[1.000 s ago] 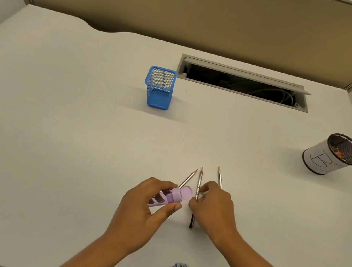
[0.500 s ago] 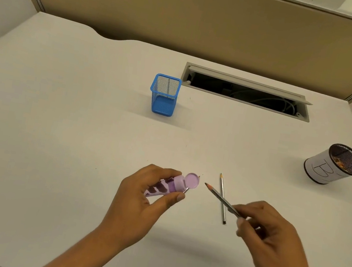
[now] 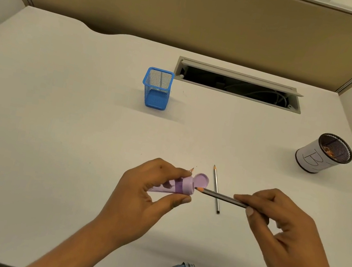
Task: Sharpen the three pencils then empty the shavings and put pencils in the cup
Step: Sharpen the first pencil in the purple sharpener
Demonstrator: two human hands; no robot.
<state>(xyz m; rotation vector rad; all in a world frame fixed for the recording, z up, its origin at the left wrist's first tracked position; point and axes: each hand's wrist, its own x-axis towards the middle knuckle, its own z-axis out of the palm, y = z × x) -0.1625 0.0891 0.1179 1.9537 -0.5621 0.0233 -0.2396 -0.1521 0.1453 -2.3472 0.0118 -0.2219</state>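
Nearest you, your left hand (image 3: 148, 195) is closed around a purple sharpener (image 3: 181, 185), a short tube with a paler round lid flipped open at its right end and dark shavings showing through its clear body. Your right hand (image 3: 282, 230) pinches a grey pencil (image 3: 221, 196) between thumb and fingers, lying almost level, its orange-wood tip touching the sharpener's open end. Just beyond, a second grey pencil (image 3: 216, 189) lies flat on the white desk (image 3: 57, 113), point toward the far side, crossing under the held one. The tip of a third pencil (image 3: 191, 169) pokes out past your left fingers; the rest is hidden. That makes three pencils and one sharpener. Farther off stand two cups: a blue mesh cup (image 3: 157, 88), square and upright, at centre left, and a round dark mesh cup wrapped in white paper (image 3: 320, 155) at far right, marked with a letter B, with orange bits inside. Farthest, an open cable slot (image 3: 237, 83) is set in the desk
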